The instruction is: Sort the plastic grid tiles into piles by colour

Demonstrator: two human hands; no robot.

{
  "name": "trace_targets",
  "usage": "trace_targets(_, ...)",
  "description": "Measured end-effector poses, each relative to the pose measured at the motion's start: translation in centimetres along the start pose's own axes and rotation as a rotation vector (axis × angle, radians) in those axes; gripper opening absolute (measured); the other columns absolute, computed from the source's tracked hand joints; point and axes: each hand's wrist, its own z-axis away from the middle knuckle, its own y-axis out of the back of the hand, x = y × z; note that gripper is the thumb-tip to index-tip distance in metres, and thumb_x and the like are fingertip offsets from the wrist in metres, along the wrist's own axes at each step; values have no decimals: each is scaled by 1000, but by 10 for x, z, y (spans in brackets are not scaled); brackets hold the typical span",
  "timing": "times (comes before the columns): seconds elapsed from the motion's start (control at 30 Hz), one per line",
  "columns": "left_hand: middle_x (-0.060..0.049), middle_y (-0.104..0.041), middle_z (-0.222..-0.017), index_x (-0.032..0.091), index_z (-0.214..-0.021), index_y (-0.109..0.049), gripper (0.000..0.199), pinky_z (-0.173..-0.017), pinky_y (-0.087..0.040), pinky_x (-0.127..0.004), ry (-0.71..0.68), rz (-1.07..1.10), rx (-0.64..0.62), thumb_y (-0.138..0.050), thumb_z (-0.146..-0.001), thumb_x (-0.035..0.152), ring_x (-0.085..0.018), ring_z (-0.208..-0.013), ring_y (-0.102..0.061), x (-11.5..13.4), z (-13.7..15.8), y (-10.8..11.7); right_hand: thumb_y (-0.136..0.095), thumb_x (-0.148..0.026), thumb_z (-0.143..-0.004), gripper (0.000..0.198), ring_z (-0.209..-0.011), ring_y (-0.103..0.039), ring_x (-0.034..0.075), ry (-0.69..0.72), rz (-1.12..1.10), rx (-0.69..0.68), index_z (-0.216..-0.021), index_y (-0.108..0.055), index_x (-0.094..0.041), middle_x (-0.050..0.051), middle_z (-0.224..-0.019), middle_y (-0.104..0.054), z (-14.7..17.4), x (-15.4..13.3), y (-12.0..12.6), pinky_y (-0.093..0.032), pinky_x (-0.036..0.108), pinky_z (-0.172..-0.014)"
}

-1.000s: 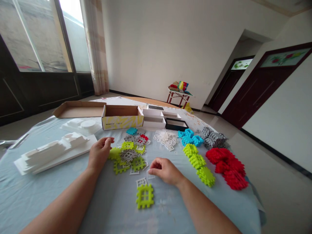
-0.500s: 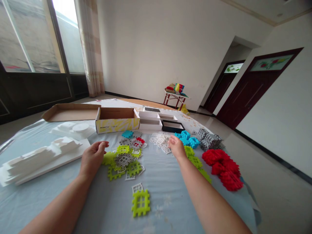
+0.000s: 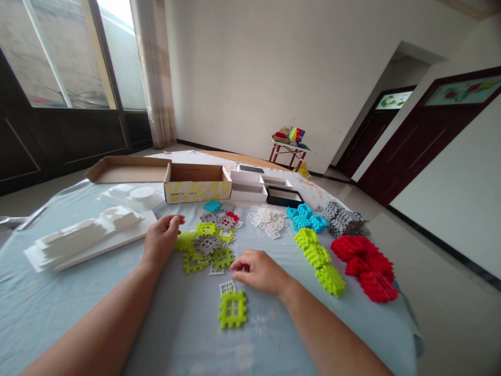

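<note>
My left hand (image 3: 162,237) is at the left edge of a mixed pile, its fingers curled in and thumb against the forefinger; whatever they hold, if anything, is hidden. Beside it lies a solid green plate (image 3: 185,241), among green notched frames (image 3: 222,257) and a grey notched frame (image 3: 206,244). My right hand (image 3: 261,271) hovers at the pile's near right side, palm down, thumb and fingers apart with nothing seen between them. Under its fingertips are white window inserts (image 3: 216,269). Closer to me, a green window block (image 3: 233,309) lies flat, touching another white window insert (image 3: 227,288).
Sorted stacks line the right: white window inserts (image 3: 269,218), blue blocks (image 3: 305,218), grey blocks (image 3: 344,218), green blocks (image 3: 318,256), red blocks (image 3: 366,263). Behind stand a cardboard box (image 3: 198,191), white trays (image 3: 249,193) and a black tray (image 3: 285,197). White foam (image 3: 86,235) lies left.
My right hand has moved from the white window inserts at the back down and left to the near side of the mixed pile. My left hand stays beside the pile. The view has shifted slightly.
</note>
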Motion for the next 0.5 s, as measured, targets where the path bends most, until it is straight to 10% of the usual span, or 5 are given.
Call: trace_targets(0.5,-2,-66,-72,18,-79,-63,31,-53,-43,-23,-13,-9,0,-44,-72,41,-13,-54,-55,7,4,3,-64,-22,-70,8,-64,-51,9,-116,-200,-141,-77,-62,-17,-3,-71,-57,4,0,0,-40,18,-58)
